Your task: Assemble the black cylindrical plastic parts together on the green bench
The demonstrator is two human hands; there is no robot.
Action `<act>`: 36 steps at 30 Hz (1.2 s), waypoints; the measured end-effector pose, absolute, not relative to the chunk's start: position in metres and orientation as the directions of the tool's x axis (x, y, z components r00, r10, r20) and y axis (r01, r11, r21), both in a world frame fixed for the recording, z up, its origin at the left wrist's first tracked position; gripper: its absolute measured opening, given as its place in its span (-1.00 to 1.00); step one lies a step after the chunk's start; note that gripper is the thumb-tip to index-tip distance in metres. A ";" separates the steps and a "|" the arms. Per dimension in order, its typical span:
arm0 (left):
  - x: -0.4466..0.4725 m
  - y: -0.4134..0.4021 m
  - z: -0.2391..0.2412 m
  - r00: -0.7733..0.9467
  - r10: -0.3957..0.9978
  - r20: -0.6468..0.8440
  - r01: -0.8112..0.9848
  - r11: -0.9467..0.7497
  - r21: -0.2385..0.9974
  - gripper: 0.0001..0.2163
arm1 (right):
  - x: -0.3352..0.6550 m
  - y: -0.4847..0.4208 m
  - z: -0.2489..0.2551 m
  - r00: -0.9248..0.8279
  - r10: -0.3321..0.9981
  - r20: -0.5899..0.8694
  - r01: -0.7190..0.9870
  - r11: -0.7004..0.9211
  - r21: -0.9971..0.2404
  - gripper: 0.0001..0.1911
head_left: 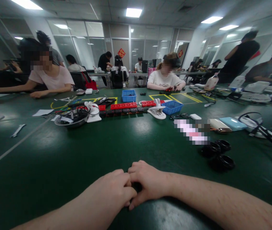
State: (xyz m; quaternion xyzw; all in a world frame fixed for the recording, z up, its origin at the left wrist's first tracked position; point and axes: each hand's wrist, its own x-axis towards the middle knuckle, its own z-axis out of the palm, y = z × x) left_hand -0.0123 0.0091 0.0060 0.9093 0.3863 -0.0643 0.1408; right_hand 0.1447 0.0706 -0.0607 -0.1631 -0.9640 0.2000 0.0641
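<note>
My left hand (118,187) and my right hand (147,180) meet low in the middle of the view, over the dark green table (83,150). The fingers of both are bent inward, and their tips come together. A small dark patch shows in the gap between them; I cannot tell whether it is an object or shaded tabletop. Whatever the fingers hold, if anything, is hidden. Closest to my right hand, off to its right, stand several glossy black round cups or rings (222,163).
Across the table lie red-and-black blocks in a row (123,106), blue bins (173,107) (128,95), a white clip stand (157,111) and a bowl of cables (71,119). A wrench (18,130) rests at left. Phones or cases (233,123) and cables lie right. People sit opposite.
</note>
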 end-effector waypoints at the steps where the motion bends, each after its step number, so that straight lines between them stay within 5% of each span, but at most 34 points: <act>1: -0.013 0.008 0.002 0.695 0.692 -0.195 0.719 -0.666 0.196 -0.84 | 0.145 0.071 -0.061 -0.940 0.336 0.060 0.286 0.870 -0.401 -0.60; 9: 0.002 -0.004 -0.027 0.551 0.835 -0.002 0.832 -0.550 -0.069 -0.90 | 0.143 0.071 -0.065 -0.935 0.348 0.065 0.304 0.884 -0.355 -0.61; 17: 0.007 0.001 -0.015 0.416 0.909 0.007 0.909 -0.416 -0.033 -0.60 | 0.144 0.072 -0.062 -0.944 0.325 0.048 0.289 0.891 -0.351 -0.64; 20: -0.002 0.006 -0.001 0.455 0.890 -0.010 0.890 -0.455 0.037 -0.55 | 0.145 0.071 -0.061 -0.945 0.321 0.063 0.279 0.891 -0.358 -0.60; 24: -0.020 0.010 0.022 0.604 0.797 -0.016 0.768 -0.577 0.279 -0.88 | 0.146 0.071 -0.062 -0.940 0.329 0.087 0.271 0.879 -0.393 -0.54; 28: -0.034 0.014 0.034 0.726 0.682 -0.091 0.638 -0.618 0.460 -0.72 | 0.146 0.072 -0.063 -0.941 0.325 0.092 0.261 0.872 -0.413 -0.56; 36: -0.030 0.019 0.019 0.754 0.627 -0.194 0.638 -0.631 0.440 -0.70 | 0.145 0.070 -0.057 -0.943 0.332 0.033 0.291 0.867 -0.405 -0.60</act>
